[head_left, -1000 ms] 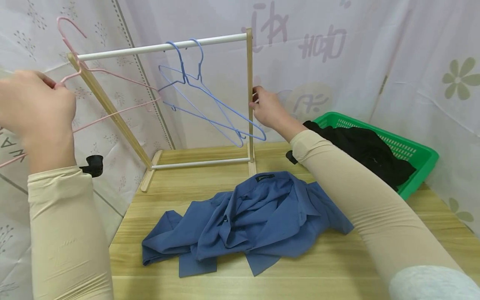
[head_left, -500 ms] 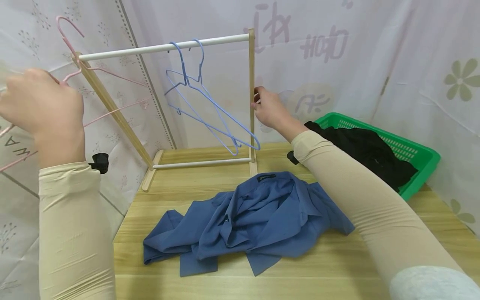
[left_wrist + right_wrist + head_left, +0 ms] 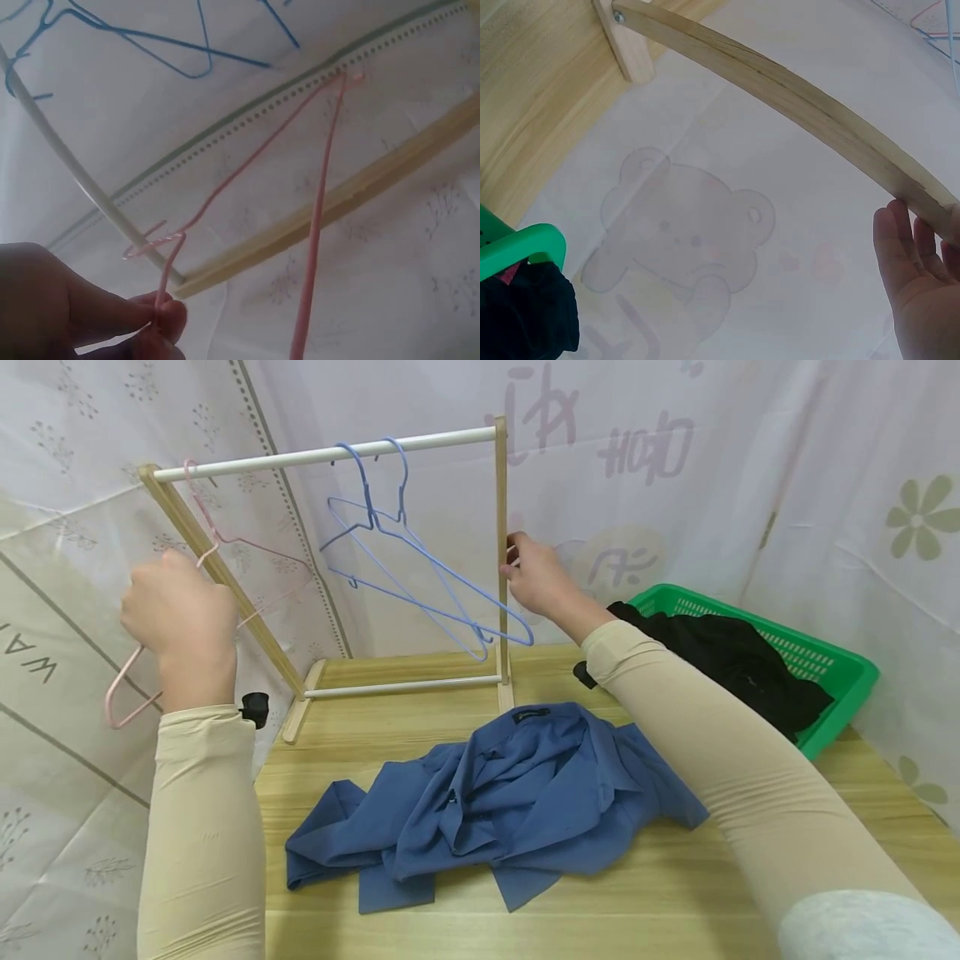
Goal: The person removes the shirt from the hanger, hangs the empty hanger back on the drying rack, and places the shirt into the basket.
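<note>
In the head view my left hand grips a pink wire clothes hanger near its neck, at the left end of a small clothes rack. The hanger's hook loops over the rack's white rail, as the left wrist view also shows. On the other side, my right hand holds the rack's right wooden post between fingers and thumb; the right wrist view cuts off part of the thumb. Two blue hangers hang from the rail. A blue collared shirt lies crumpled on the table before the rack.
At the right stands a green perforated basket with black cloth in it. Behind the wooden table hang pale printed curtains. The rack's left post leans outward in the view.
My left hand has moved right and down with the pink hanger, whose hook went from above the rail's left end to over the rail. The blue hangers sway; my right hand stays put.
</note>
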Motion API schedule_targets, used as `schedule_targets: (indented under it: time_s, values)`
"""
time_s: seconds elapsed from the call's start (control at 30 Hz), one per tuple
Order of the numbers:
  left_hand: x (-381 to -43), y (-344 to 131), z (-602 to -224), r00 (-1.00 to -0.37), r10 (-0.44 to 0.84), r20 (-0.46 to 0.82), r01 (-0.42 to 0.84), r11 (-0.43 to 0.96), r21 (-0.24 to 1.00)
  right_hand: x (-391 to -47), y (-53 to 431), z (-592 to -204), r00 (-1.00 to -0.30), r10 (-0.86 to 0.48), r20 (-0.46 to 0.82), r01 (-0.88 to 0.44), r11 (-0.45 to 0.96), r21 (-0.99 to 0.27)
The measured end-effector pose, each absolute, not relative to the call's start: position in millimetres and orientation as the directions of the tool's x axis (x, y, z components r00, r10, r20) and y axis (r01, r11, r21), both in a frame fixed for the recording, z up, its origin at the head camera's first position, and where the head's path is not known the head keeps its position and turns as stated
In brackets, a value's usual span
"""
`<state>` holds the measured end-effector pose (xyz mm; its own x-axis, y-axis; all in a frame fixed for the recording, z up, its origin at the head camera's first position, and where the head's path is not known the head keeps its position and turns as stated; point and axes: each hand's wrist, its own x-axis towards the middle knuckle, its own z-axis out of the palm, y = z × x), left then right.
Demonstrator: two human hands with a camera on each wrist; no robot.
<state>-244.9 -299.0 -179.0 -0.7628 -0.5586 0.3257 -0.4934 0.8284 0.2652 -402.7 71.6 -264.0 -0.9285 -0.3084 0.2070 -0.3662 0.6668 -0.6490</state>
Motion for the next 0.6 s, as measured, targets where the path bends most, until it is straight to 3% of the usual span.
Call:
schedule_targets:
  time_s: [0.27, 0.6]
  values:
    - [-227.8, -274.6, -185.4, -0.808, -0.542, 0.229, -0.505, 0.839, 0.205, -403.5, 70.6, -265.0, -0.928, -0.318, 0.196, -0.366, 0.668, -0.648]
    - [-170.0, -228.0, -189.6, -0.858, -0.465, 0.219, -0.435, 0.884, 0.171, -404.7, 68.5, -264.7, -0.925, -0.320, 0.206, -0.374, 0.664, -0.648]
